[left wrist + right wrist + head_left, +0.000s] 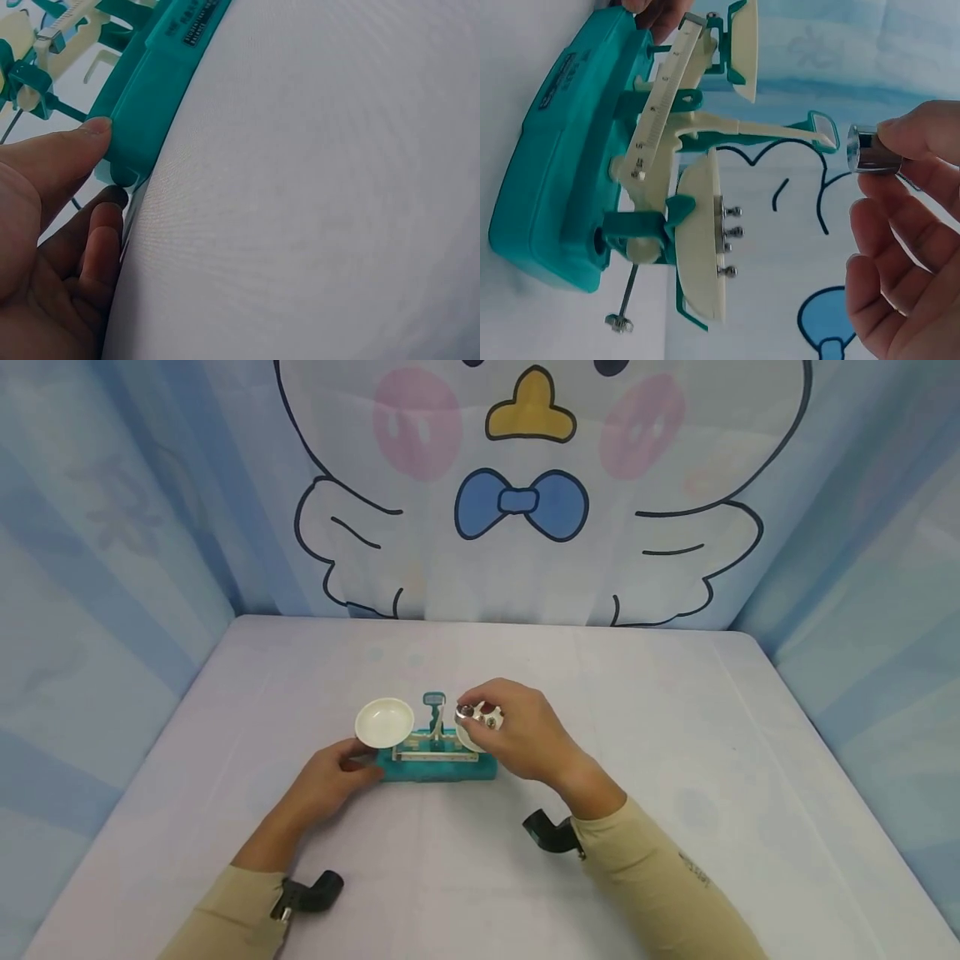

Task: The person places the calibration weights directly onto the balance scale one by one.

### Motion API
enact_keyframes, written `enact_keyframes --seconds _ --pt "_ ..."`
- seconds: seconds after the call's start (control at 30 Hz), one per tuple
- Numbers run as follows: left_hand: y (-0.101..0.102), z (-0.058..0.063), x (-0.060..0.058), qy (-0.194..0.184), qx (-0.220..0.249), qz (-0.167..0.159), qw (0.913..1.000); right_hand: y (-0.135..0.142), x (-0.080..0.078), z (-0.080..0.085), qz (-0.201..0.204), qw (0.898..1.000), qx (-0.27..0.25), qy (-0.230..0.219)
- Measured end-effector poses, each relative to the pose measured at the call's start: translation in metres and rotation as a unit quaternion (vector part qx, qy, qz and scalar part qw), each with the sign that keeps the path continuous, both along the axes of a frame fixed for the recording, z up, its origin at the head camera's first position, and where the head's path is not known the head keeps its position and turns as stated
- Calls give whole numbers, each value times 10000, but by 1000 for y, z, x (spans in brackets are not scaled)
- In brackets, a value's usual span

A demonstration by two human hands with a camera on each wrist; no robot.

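A teal and cream balance scale point(435, 770) stands on the table, a round cream pan on each side. My left hand point(330, 781) holds the left end of its base, with the thumb point(94, 139) on the teal edge and the fingers curled by the end. Above the right pan point(697, 247), my right hand point(528, 731) pinches a shiny silver metal weight point(872, 151) between thumb and fingertips. Several small knobbed weights point(733, 232) sit on that pan, partly hidden by the hand in the head view. The left pan point(385, 723) holds nothing.
The scale's upright pointer frame point(433, 699) rises between the pans, close to the right fingers. A pale cloth covers the table point(675, 718). Behind it hangs a curtain point(517, 577) with a cartoon bird. Black wrist mounts point(551, 832) stick out from both sleeves.
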State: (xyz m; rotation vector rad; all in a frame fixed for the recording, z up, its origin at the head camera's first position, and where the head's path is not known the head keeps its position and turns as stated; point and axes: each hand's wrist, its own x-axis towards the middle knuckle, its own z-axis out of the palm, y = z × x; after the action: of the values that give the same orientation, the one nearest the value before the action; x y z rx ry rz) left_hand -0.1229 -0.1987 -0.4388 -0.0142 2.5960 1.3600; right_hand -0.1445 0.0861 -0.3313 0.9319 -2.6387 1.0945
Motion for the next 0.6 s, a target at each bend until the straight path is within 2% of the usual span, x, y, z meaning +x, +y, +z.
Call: enact_keyframes --seconds 0.3,0.6 --pt "-2 -1 -1 34 -46 -34 10000 -29 -3 -4 189 9950 -153 965" --pt "-3 -1 -1 56 -36 -75 9999 -53 -12 0 426 9936 -54 1043"
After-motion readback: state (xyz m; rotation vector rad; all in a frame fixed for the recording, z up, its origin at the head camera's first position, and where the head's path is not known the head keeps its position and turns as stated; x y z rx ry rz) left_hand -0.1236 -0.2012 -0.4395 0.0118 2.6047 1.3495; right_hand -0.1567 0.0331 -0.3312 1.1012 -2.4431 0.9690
